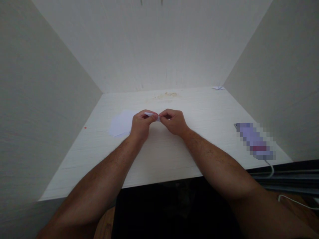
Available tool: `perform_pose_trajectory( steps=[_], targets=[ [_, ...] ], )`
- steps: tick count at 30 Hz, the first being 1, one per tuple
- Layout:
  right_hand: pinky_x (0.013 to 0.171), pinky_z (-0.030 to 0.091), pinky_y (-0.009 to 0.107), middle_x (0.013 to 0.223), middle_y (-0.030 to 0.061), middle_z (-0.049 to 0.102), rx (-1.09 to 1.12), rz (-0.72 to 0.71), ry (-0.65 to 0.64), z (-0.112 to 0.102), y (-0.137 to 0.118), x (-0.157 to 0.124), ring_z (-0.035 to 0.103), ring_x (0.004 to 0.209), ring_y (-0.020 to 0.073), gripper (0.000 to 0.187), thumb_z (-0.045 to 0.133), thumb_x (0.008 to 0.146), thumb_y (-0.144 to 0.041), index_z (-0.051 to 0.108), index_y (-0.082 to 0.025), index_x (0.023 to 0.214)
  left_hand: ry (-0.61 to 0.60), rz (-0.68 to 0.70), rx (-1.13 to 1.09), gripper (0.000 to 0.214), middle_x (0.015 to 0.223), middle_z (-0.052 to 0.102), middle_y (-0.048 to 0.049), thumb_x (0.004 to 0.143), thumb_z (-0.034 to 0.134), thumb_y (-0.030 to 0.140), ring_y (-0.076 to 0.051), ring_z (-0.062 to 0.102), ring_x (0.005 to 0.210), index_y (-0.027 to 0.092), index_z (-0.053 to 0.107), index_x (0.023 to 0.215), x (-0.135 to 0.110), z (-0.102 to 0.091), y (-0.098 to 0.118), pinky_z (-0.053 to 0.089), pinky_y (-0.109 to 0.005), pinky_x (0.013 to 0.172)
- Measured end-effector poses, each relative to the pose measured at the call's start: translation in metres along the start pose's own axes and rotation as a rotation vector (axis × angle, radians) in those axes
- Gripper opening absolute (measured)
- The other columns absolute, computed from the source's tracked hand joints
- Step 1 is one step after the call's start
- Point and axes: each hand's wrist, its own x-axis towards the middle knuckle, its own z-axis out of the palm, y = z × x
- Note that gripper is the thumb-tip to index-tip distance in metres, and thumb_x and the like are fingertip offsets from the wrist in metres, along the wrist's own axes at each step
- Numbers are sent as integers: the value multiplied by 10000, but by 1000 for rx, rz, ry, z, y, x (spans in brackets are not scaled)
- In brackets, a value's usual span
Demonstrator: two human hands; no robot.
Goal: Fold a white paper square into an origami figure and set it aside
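Observation:
Between my two hands is a small folded piece of white paper [149, 114], held above the middle of the white desk. My left hand [142, 123] pinches it with thumb and fingers from the left. From the right, my right hand [173, 121] pinches its other end, and the fingertips of both hands nearly meet. Much of the paper is hidden by the fingers. Beside and partly behind my left hand, white paper sheets [121, 123] lie on the desk.
White panels enclose the desk [159, 166] at the back and both sides. On the right lies a blurred-out phone-like device [254, 139] with a white cable [272, 169] running over the front edge. A small folded white paper piece [218, 87] sits in the back right corner. Brownish stains [170, 94] mark the back.

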Motion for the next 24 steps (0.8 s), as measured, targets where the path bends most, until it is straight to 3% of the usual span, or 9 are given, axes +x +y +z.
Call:
perform_pose_trajectory(
  steps=[6, 11, 20, 24],
  targets=[
    [603, 467, 243, 719, 6, 718, 73, 44, -33, -2, -1, 1, 597, 618, 111, 130, 633, 758, -222, 734, -176, 825, -13, -44, -66, 161, 638, 616, 17, 584, 792, 228, -124, 590, 645, 175, 656, 654, 0, 0, 4, 507, -312, 687],
    [585, 457, 247, 662, 8, 683, 139, 62, 6, -1, 0, 1, 575, 595, 113, 144, 658, 764, -299, 701, -162, 746, -31, -69, -101, 198, 678, 614, 17, 595, 801, 248, -110, 588, 665, 175, 639, 683, 0, 1, 4, 496, -267, 661],
    [562, 419, 241, 601, -16, 630, 111, 102, 10, -7, 2, 5, 536, 579, 106, 91, 634, 718, -221, 653, -171, 644, -46, -47, 94, 160, 632, 618, 15, 598, 782, 218, -88, 533, 535, 171, 652, 680, 1, -1, 1, 427, -226, 524],
    [531, 413, 231, 622, -9, 635, 188, 184, -26, -7, 2, 6, 532, 558, 99, 144, 677, 712, -306, 650, -164, 713, -25, -18, 83, 171, 588, 593, 32, 603, 772, 205, -79, 506, 485, 175, 639, 706, 1, -1, 1, 380, -212, 471]
  ],
)
